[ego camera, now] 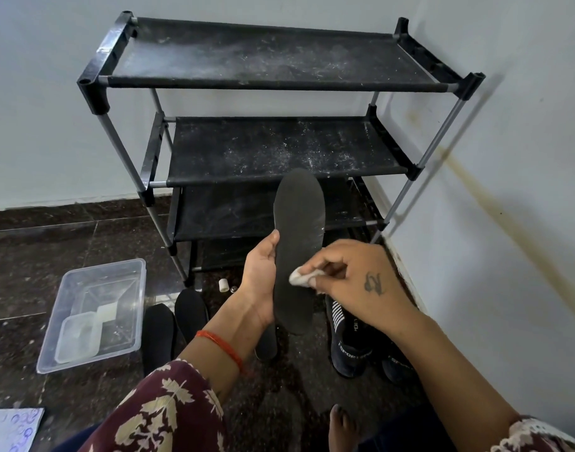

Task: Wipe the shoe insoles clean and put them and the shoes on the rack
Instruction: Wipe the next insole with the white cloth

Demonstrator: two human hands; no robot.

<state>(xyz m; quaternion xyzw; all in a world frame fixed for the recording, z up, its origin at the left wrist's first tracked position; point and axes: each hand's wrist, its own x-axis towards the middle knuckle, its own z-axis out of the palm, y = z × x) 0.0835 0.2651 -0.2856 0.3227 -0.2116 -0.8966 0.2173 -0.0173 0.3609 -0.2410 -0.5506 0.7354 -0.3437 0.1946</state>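
Note:
My left hand point(259, 282) grips a dark grey insole point(299, 236) by its left edge and holds it upright in front of the rack. My right hand point(354, 272) pinches a small white cloth point(301, 277) and presses it on the insole's lower half. The black shoe rack point(273, 83) stands in the corner with dusty fabric shelves. Two black insoles point(173, 324) lie on the floor to the left, and a third point(266, 345) shows under my left wrist. A pair of dark sports shoes point(351, 350) sits on the floor below my right forearm.
A clear plastic tub point(93, 313) with a smaller container and a white block inside stands on the dark floor at the left. A small white cap point(223, 285) lies near the rack's foot. The wall runs close on the right. Paper point(9, 430) lies bottom left. A bare foot point(343, 425) is below.

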